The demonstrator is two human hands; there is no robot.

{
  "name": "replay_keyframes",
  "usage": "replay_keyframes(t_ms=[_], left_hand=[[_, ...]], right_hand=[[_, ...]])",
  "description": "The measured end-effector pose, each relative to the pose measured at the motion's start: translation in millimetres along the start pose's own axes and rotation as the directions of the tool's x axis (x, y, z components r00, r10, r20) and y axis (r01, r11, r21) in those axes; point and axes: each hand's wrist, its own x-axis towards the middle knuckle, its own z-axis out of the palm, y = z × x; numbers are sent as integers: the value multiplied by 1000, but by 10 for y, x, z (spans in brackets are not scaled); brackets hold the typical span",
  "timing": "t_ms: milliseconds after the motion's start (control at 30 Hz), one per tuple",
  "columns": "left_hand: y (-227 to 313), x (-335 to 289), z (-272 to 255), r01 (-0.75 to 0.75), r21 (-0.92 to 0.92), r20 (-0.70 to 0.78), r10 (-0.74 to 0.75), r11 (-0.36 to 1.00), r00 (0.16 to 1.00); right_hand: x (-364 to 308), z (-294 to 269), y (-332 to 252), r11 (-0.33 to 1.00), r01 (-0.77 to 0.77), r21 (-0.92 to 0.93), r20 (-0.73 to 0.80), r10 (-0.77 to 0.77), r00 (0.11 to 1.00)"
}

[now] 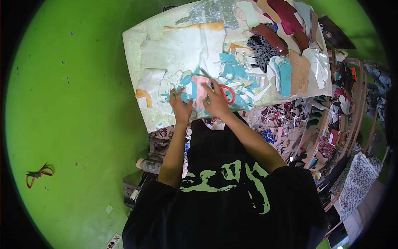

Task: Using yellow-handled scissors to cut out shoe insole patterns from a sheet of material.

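Lying near the counter's (132,62) front edge, left of its middle, a slim pink piece (200,88) sat between the two hands, its long axis running roughly from the front edge toward the back. The right hand (216,101) was the nearer, its thumb and a finger reaching over the pink piece's right side while it also held orange-handled scissors (234,96), blades angled toward the back left. The left hand (181,108) stood just left of the piece, fingers spread wide above teal scraps (184,81); whether its fingertips touched any of them could not be told. Behind lay a large white sheet (182,47), reaching toward the back edge.
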Motion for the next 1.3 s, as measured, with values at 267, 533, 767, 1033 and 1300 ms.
replay_keyframes(t_ms=[267,533,767,1033,1300], left_hand=[[-132,65,-136,-347,49,215,330,936,919],[-312,403,-168,-414,159,267,365,896,892],[-345,651,-201,-353,198,169,323,915,931],[22,425,-70,-534,72,441,453,842,775],[417,451,-157,-550,284,656,260,785,709]], right_hand=[[188,233,15,958,-82,-275,-137,45,990],[163,247,207,936,-76,-344,-257,-16,966],[262,89,227,958,-146,-248,-315,63,947],[291,-256,477,953,-303,3,-396,280,874],[-173,-315,453,914,-161,-373,-274,57,960]])
